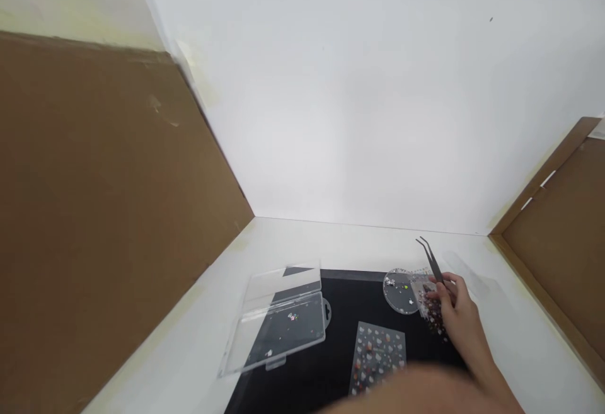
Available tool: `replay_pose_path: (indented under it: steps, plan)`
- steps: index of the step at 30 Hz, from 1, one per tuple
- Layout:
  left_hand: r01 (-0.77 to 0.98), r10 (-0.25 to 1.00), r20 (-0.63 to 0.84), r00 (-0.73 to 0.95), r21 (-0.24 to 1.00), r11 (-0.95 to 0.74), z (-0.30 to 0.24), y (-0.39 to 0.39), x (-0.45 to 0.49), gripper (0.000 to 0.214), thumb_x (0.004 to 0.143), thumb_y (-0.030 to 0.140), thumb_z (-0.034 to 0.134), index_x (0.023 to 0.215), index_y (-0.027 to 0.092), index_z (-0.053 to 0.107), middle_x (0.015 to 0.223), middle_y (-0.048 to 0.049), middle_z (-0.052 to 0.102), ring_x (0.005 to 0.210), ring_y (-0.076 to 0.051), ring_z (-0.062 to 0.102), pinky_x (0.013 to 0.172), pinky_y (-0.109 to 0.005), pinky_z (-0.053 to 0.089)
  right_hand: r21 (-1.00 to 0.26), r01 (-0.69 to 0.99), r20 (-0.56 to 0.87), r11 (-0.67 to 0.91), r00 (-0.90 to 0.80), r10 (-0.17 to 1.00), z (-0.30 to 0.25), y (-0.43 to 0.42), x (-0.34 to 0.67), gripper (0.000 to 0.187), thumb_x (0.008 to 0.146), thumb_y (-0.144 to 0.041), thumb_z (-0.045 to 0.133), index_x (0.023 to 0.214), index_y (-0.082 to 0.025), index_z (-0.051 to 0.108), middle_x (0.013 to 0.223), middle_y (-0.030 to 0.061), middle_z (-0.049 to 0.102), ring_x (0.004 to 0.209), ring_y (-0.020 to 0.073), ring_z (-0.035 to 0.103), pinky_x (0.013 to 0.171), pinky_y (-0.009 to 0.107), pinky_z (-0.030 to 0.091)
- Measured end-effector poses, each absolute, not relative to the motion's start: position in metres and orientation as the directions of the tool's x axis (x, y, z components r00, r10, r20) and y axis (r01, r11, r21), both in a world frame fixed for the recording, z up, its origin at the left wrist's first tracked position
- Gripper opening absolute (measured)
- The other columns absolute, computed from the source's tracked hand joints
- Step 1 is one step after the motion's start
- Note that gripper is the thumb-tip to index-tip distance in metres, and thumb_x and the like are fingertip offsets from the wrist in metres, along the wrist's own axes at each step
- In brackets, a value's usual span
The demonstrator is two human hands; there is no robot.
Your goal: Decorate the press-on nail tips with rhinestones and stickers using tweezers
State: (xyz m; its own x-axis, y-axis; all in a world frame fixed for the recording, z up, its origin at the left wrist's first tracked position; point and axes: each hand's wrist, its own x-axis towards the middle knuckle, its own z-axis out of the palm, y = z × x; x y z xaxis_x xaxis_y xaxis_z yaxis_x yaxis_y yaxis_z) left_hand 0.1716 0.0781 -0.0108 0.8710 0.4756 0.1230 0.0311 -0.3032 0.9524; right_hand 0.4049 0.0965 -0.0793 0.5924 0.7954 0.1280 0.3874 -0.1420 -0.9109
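THINGS: right hand (456,313) clamped on slender black metal tweezers (432,259), lower right, beside a round clear plastic tray (399,294) of loose gems; left grip cannot be told, only a blurred bare forearm (416,395) shows.
RISK: a knock could scatter gems across the black mat (302,382).
EDGES: brown cardboard wall (553,231) crowds the right; white bench (179,345) extends left.

A black mat (307,382) on the white table (179,332) holds a clear case (278,322), sticker sheet (377,357) and round tray (399,291).
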Motion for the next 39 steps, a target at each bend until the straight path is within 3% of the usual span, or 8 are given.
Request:
replay_pose_path:
  steps: [2,4,10,14,21,27,33,39]
  plan:
    - [0.112,0.606,0.094,0.79,0.949,-0.294,0.013,0.123,0.175,0.048,0.112,0.052,0.04,0.132,0.021,0.07,0.132,-0.0139,0.073,0.124,-0.028,0.068,0.114,-0.052,0.05,-0.919,0.361,0.092,-0.159,0.588,0.803,-0.077,0.095,0.402,0.051,0.102,-0.065,0.061,0.124,-0.019,0.065,0.111,0.0069,0.075,0.085,0.0169,0.072,0.079,0.037,0.062]
    - [0.323,0.799,-0.029,0.6,0.923,-0.209,0.028,0.159,0.176,0.044,0.106,0.048,0.05,0.133,0.02,0.07,0.137,-0.0153,0.072,0.133,-0.032,0.064,0.121,-0.049,0.042,-0.928,0.333,0.062,-0.167,0.58,0.812,-0.073,0.094,0.398,0.056,0.1,-0.07,0.06,0.125,-0.02,0.063,0.118,0.0091,0.076,0.086,0.0183,0.075,0.076,0.036,0.062]
    - [0.374,0.817,-0.248,0.521,0.926,0.042,0.006,0.188,0.18,0.068,0.093,0.054,0.064,0.144,0.009,0.063,0.151,-0.027,0.062,0.144,-0.043,0.055,0.124,-0.053,0.036,-0.959,0.221,-0.026,-0.177,0.552,0.834,-0.067,0.091,0.384,0.07,0.088,-0.082,0.062,0.123,-0.021,0.06,0.123,0.0135,0.077,0.093,0.0247,0.08,0.059,0.031,0.059]
    - [0.256,0.81,-0.351,0.47,0.932,0.255,-0.012,0.186,0.185,0.062,0.097,0.058,0.059,0.143,0.017,0.063,0.151,-0.0202,0.065,0.139,-0.035,0.059,0.116,-0.047,0.045,-0.977,0.157,-0.034,-0.144,0.549,0.835,-0.065,0.092,0.382,0.07,0.088,-0.08,0.065,0.123,-0.02,0.059,0.127,0.0152,0.076,0.102,0.026,0.079,0.066,0.034,0.063]
    - [-0.001,0.73,-0.478,0.488,0.836,0.548,-0.007,0.2,0.186,0.019,0.097,0.028,0.071,0.083,0.015,0.073,0.092,-0.0101,0.076,0.091,-0.021,0.068,0.091,-0.034,0.055,-0.996,0.058,-0.031,-0.074,0.535,0.844,-0.045,0.089,0.374,0.081,0.07,-0.092,0.072,0.112,-0.026,0.053,0.131,0.0194,0.076,0.116,0.0366,0.077,0.065,0.036,0.065]
    - [-0.224,0.665,-0.565,0.489,0.655,0.721,0.012,0.193,0.178,0.013,0.105,0.017,0.059,0.101,0.012,0.07,0.101,-0.0128,0.074,0.086,-0.019,0.07,0.09,-0.033,0.055,-1.0,-0.013,-0.024,-0.02,0.517,0.855,-0.022,0.083,0.366,0.078,0.068,-0.088,0.079,0.107,-0.026,0.052,0.128,0.0203,0.077,0.112,0.0389,0.078,0.059,0.033,0.062]
    - [-0.487,0.694,-0.555,0.458,0.496,0.718,0.031,0.161,0.159,0.049,0.116,0.047,0.026,0.132,0.015,0.061,0.126,-0.0156,0.071,0.099,-0.023,0.072,0.096,-0.038,0.054,-0.999,-0.047,0.004,0.026,0.427,0.904,-0.016,0.071,0.344,0.064,0.084,-0.079,0.075,0.115,-0.026,0.054,0.135,0.0194,0.075,0.111,0.0352,0.079,0.059,0.03,0.062]
    - [-0.663,0.694,-0.532,0.484,0.294,0.688,0.039,0.132,0.125,0.029,0.111,0.034,0.042,0.131,0.019,0.057,0.134,-0.0196,0.069,0.108,-0.038,0.074,0.101,-0.055,0.053,-0.999,-0.027,0.019,0.025,0.216,0.976,-0.031,0.056,0.321,0.047,0.095,-0.067,0.071,0.119,-0.028,0.062,0.14,0.0165,0.073,0.108,0.0314,0.08,0.073,0.036,0.068]
